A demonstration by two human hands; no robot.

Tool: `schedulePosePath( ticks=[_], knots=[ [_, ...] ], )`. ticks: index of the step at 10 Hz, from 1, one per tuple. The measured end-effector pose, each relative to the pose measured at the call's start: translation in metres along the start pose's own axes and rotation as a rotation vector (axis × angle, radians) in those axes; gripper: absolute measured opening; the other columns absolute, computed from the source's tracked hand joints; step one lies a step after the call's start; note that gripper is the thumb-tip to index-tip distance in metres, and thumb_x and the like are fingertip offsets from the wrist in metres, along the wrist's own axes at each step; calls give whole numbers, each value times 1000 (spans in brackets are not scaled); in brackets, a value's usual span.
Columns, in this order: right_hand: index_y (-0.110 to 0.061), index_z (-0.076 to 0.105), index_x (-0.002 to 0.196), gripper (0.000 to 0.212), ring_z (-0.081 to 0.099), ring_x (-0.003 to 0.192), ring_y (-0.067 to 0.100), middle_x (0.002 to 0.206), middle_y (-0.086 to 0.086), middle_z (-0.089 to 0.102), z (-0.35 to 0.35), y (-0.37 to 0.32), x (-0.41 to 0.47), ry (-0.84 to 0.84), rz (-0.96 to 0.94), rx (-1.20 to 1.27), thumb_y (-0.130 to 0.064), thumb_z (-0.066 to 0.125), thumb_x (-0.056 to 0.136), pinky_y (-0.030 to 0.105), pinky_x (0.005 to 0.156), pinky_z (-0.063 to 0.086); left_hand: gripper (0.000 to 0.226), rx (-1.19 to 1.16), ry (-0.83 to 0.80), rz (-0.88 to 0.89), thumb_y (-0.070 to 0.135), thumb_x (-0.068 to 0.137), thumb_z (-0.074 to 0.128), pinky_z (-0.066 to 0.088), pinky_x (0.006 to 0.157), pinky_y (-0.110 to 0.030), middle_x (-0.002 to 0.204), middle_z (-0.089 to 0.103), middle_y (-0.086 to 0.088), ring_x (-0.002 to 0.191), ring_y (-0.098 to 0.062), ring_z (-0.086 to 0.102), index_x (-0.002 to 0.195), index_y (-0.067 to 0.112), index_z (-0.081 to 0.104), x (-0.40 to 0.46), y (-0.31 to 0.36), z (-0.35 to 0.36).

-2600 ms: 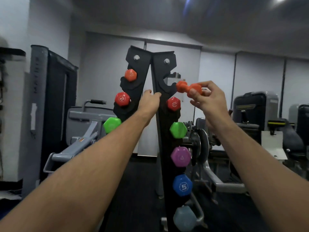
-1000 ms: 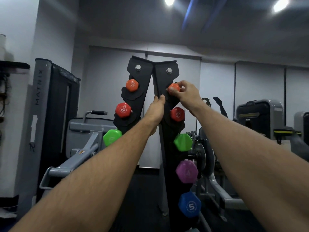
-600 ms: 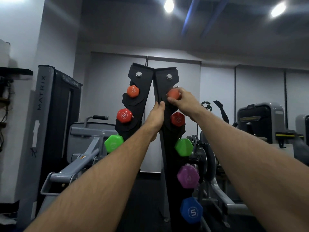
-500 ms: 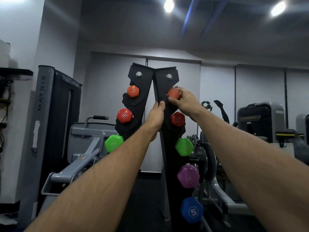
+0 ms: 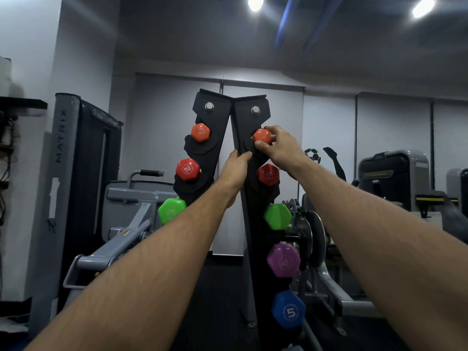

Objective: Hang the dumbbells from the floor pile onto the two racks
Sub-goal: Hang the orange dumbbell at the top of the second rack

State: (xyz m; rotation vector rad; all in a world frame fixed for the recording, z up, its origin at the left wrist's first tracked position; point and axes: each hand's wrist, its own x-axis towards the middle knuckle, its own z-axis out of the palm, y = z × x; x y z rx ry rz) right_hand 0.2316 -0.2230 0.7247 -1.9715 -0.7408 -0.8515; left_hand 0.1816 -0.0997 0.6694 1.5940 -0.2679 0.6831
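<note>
This is a gym. Two black metal dumbbell racks [image 5: 255,188] are leaning together at their tops, carrying hexagonal coated dumbbells in orange [image 5: 200,132], red [image 5: 187,169], green [image 5: 277,216], purple [image 5: 283,260] and blue [image 5: 288,309], some numbered. A grey and black weight machine lettered MATRIX [image 5: 76,173] is standing at the left wall, with a grey padded lever arm [image 5: 121,236] jutting out beside it. More grey exercise machines [image 5: 395,178] are lining the right side. A black football sticker [image 5: 312,155] is showing on the pale back wall, and ceiling spotlights [image 5: 255,3] are shining overhead.

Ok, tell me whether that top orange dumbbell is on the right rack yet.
On: the orange dumbbell sits at the right rack's top notch, right hand pinching it.
</note>
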Motion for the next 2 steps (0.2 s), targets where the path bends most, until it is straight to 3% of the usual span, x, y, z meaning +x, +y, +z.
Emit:
schedulePosePath(
  ticks=[2],
  knots=[
    [-11, 43, 152, 63, 52, 134, 26, 149, 10, 52, 4, 2, -27, 133, -42, 22, -32, 67, 98, 44, 115, 41, 41, 60, -9, 32, 32, 108, 49, 41, 71, -20, 107, 56, 18, 87, 7, 52, 148, 23, 45, -20, -13, -2]
  ],
)
